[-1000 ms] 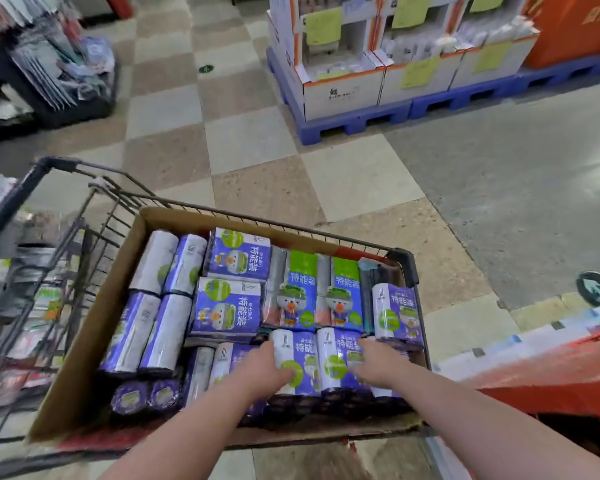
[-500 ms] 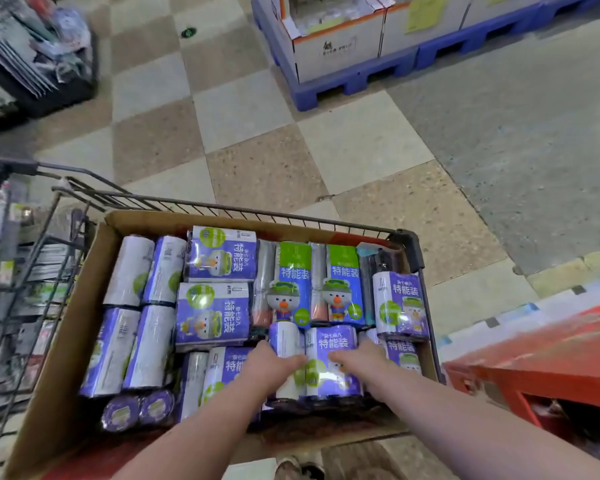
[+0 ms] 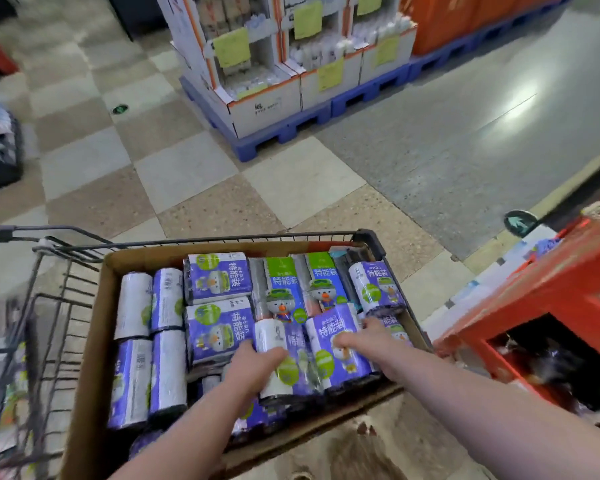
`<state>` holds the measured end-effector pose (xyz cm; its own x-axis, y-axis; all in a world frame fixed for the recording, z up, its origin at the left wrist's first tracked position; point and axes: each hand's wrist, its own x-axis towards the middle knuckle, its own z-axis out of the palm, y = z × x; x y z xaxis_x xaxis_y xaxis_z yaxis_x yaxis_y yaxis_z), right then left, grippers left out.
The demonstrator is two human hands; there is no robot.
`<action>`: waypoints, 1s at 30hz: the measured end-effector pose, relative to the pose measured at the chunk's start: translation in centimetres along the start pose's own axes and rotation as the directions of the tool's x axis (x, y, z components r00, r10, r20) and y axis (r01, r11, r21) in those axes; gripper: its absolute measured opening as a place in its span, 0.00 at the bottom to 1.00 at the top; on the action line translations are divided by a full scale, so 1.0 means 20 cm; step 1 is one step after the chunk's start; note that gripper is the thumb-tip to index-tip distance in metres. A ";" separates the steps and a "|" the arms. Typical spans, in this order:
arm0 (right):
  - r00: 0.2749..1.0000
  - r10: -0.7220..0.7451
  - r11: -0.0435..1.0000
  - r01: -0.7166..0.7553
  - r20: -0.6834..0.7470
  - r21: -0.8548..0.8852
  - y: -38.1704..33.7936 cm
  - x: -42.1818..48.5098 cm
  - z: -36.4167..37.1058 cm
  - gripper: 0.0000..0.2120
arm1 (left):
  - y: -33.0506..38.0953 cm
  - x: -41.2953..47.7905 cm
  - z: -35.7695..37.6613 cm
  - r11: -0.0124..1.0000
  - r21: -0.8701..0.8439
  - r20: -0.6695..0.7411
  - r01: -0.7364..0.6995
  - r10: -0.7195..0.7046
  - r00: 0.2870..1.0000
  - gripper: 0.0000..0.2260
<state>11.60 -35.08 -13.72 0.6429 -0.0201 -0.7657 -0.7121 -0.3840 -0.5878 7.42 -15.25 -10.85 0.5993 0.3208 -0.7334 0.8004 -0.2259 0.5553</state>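
Head view, looking down into a cardboard box [image 3: 94, 341] carried in a wire cart [image 3: 59, 299]. Both hands are on one purple roll pack [image 3: 329, 344] at the box's near edge, right of centre. The left hand [image 3: 253, 365] wraps the pack's left roll w/ thumb across the top; the right hand [image 3: 359, 341] clasps the right side, fingers curled over the wrap. Neither is spread or free. Cf. half a sec. earlier: the pack lay lower, level w/ its row. Now its far end stands higher & overlaps the feet of the green packs [image 3: 288, 289] behind it, i.e. it has come partway out of its slot. Other purple packs along the box's left edge & far-left corner look unmoved. Camera has also tipped up, so the pallet display [image 3: 267, 105] across the floor shows more fully; a red stand [image 3: 551, 292] is near the box's right edge. Meaning for the work: grip looks secured & extraction begun. Judged next req.: a clean lift clear of the near wall w/o dragging adjacent packs. Frame is motion-blurred, so finger detail under the pack can't be told.
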 end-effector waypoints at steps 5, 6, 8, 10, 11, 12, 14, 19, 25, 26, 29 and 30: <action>0.984 -0.122 0.972 0.144 -0.126 0.186 -0.02 -0.29 -0.04 0.45 | 0.08 -0.15 -0.11 0.977 -0.127 0.102 -0.170 0.184 0.978 0.21; 0.980 -0.128 0.959 0.161 -0.153 0.233 0.00 -0.35 -0.05 0.44 | 0.09 -0.17 -0.11 0.968 -0.150 0.123 -0.202 0.221 0.967 0.20; 0.965 -0.145 0.921 0.212 -0.218 0.328 0.04 -0.48 -0.07 0.27 | 0.12 -0.22 -0.10 0.957 -0.152 0.174 -0.248 0.273 0.946 0.23; 0.942 -0.113 0.884 0.240 -0.317 0.400 0.11 -0.61 -0.10 0.25 | 0.15 -0.28 -0.06 0.936 -0.166 0.219 -0.310 0.342 0.914 0.23; 0.932 -0.080 0.860 0.243 -0.353 0.448 0.15 -0.67 -0.12 0.29 | 0.16 -0.32 -0.03 0.925 -0.166 0.238 -0.343 0.375 0.896 0.24; 0.918 -0.062 0.832 0.264 -0.391 0.488 0.20 -0.73 -0.14 0.30 | 0.17 -0.36 0.01 0.915 -0.167 0.266 -0.368 0.401 0.876 0.24; 0.892 -0.050 0.790 0.311 -0.450 0.528 0.30 -0.85 -0.20 0.25 | 0.19 -0.44 0.11 0.902 -0.176 0.355 -0.393 0.431 0.830 0.18; 0.812 0.024 0.719 0.391 -0.584 0.574 0.55 -1.18 -0.39 0.15 | 0.21 -0.65 0.42 0.869 -0.163 0.562 -0.468 0.471 0.680 0.10; 0.704 0.164 0.647 0.452 -0.691 0.614 0.93 -1.56 -0.57 0.11 | 0.16 -1.02 0.82 0.854 -0.155 0.760 -0.497 0.424 0.492 0.21; 0.672 0.206 0.634 0.462 -0.711 0.620 1.01 -1.62 -0.60 0.13 | 0.14 -1.09 0.90 0.839 -0.147 0.785 -0.524 0.421 0.455 0.24; 0.599 0.279 0.617 0.487 -0.751 0.618 1.26 -1.80 -0.70 0.21 | 0.05 -1.33 1.13 0.825 -0.140 0.847 -0.547 0.386 0.366 0.22; 0.586 0.290 0.601 0.503 -0.756 0.621 1.35 -1.87 -0.73 0.14 | 0.01 -1.42 1.20 0.820 -0.138 0.858 -0.555 0.379 0.347 0.20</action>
<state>-27.52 -58.15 2.85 0.3835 -0.8215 -0.4220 -0.2799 0.3321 -0.9008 -9.08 -46.53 0.73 0.5215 -0.7636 -0.3807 0.3224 -0.2368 0.9165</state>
